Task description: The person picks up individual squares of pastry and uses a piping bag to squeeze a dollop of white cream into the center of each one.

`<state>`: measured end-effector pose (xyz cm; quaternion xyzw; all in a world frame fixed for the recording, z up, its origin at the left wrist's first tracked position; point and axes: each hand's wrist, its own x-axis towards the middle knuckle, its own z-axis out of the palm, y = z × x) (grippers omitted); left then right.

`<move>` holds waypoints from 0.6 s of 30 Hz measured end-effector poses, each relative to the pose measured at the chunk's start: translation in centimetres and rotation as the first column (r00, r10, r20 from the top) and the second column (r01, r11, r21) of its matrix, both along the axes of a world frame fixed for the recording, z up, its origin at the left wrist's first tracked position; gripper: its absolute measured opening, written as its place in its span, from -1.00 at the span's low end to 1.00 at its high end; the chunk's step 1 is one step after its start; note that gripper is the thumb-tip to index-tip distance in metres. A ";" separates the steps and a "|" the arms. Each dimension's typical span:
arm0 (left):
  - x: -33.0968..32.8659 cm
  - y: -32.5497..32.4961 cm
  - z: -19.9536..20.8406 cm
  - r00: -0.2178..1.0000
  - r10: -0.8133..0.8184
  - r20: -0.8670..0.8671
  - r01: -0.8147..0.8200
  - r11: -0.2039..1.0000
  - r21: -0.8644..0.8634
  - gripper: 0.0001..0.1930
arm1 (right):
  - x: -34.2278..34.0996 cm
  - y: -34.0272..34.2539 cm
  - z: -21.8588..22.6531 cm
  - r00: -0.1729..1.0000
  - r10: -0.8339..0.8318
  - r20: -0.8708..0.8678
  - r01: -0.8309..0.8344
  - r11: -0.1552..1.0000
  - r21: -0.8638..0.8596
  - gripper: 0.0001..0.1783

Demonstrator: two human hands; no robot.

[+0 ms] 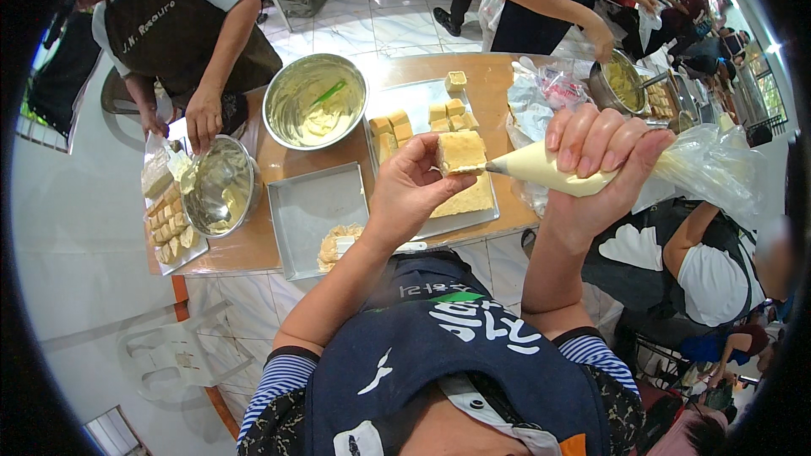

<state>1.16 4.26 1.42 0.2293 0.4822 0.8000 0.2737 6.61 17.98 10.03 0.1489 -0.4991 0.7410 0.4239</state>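
Observation:
Between the thumb and fingers of my left hand [411,181] is a square piece of yellow sponge cake [462,153], raised above the table. My right hand [601,156] squeezes a clear piping bag [534,171] filled with pale yellow cream. The bag's metal tip touches or nearly touches the cake's lower right edge, where a pale line of cream shows. Below the cake, a tray [483,218] bears a larger slab of sponge and several small cut cake blocks [390,128].
A steel bowl [279,118] of cream with a green spatula stands behind a grey tray [296,211] holding crumbs. Another person at the left works over a second bowl [245,218] beside a tray of cake pieces [169,221]. A person's hand holds a bowl [623,76] at the far right.

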 end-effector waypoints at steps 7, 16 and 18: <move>0.0 -0.1 0.0 1.000 -0.003 -0.006 0.003 1.000 -0.017 -0.61 | 0.0 0.1 0.0 1.000 -0.011 0.005 0.011 1.000 -0.007 -0.49; -0.1 0.0 0.0 1.000 -0.014 0.012 0.014 1.000 0.010 -0.61 | 0.0 0.3 0.2 1.000 -0.021 0.002 0.021 1.000 0.006 -0.49; -0.1 -0.1 0.0 1.000 -0.010 0.006 0.010 1.000 0.009 -0.61 | 0.0 0.2 0.2 1.000 -0.016 0.006 0.016 1.000 0.000 -0.48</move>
